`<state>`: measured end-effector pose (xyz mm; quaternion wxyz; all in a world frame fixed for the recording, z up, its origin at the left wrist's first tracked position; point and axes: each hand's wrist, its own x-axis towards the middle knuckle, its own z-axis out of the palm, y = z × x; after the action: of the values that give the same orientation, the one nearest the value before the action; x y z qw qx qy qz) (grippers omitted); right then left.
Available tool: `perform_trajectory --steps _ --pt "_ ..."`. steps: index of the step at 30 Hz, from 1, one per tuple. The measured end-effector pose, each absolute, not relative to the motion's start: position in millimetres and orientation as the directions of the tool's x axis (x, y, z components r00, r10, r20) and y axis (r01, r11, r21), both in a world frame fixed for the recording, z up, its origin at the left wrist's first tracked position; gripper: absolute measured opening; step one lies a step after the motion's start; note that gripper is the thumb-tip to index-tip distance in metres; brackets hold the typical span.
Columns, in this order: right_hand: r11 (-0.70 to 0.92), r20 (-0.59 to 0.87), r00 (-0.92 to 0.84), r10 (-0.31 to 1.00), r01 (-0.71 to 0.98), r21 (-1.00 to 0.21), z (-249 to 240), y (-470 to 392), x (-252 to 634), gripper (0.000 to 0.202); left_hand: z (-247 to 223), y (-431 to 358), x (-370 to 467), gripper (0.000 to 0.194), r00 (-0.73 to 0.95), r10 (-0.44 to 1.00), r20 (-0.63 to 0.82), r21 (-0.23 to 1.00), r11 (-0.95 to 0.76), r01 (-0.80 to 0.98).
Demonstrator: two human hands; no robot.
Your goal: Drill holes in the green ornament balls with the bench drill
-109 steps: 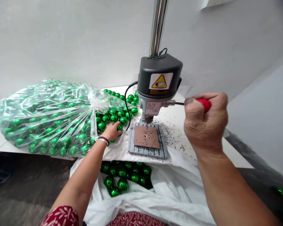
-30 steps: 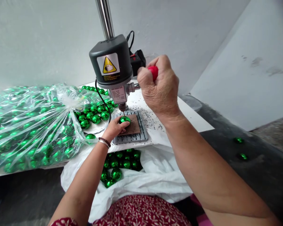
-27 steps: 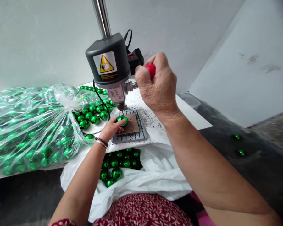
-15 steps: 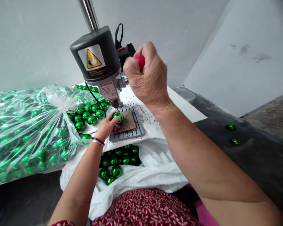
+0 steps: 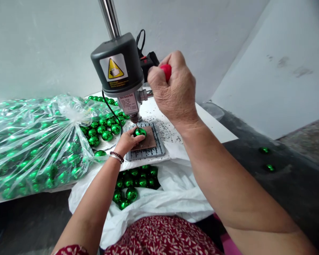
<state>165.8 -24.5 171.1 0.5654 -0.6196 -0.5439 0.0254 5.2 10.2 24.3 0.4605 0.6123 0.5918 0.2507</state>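
Observation:
My left hand (image 5: 128, 140) grips a shiny green ball (image 5: 140, 132) on a brown board (image 5: 148, 141), which lies on the grey drill base (image 5: 161, 151). Directly over the ball is the bit of a small bench drill (image 5: 118, 63); whether its tip touches the ball I cannot tell. My right hand (image 5: 175, 88) is wrapped round the red knob (image 5: 166, 72) of the drill's lever, right of the black motor housing. Parts of the knob are hidden by the fingers.
A clear plastic bag (image 5: 71, 115) full of green balls lies at the left. Loose balls (image 5: 107, 135) sit beside the drill base. More balls (image 5: 131, 193) rest in a white sack (image 5: 172, 187) at my lap. Dark shavings dot the white table (image 5: 215, 129). Two balls lie on the floor.
The drill, the table and both hands appear a little farther right in view, as the camera has shifted. Both hands keep their holds on the ball and the knob.

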Motion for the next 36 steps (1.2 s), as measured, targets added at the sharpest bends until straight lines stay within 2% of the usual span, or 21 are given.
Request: perform_trajectory --steps 5,8,13,20,28,36 --pt "0.392 0.708 0.354 0.611 0.642 -0.659 156.0 -18.6 171.5 0.021 23.9 7.8 4.6 0.069 0.167 0.952 -0.256 0.868 0.15 0.473" --pt "0.436 0.752 0.316 0.579 0.659 -0.613 146.8 -20.1 174.6 0.022 21.9 5.7 5.0 0.065 0.165 0.953 -0.254 0.873 0.152 0.464" --pt "0.379 0.718 0.346 0.604 0.668 -0.641 141.7 -29.6 174.5 0.019 19.9 3.5 3.8 0.06 0.196 0.954 -0.225 0.872 0.107 0.477" --pt "0.375 0.694 0.393 0.604 0.628 -0.682 143.8 -33.8 172.9 0.022 16.9 3.5 3.5 0.05 0.195 0.978 -0.069 0.847 -0.046 0.53" --pt "0.313 0.719 0.439 0.539 0.688 -0.654 133.1 -36.7 173.8 0.022 5.4 6.6 2.7 0.045 0.239 0.969 -0.053 0.878 -0.069 0.473" --pt "0.327 0.748 0.444 0.494 0.702 -0.633 120.9 -37.5 177.2 0.022 7.6 7.1 0.7 0.045 0.264 0.961 -0.078 0.881 -0.057 0.469"
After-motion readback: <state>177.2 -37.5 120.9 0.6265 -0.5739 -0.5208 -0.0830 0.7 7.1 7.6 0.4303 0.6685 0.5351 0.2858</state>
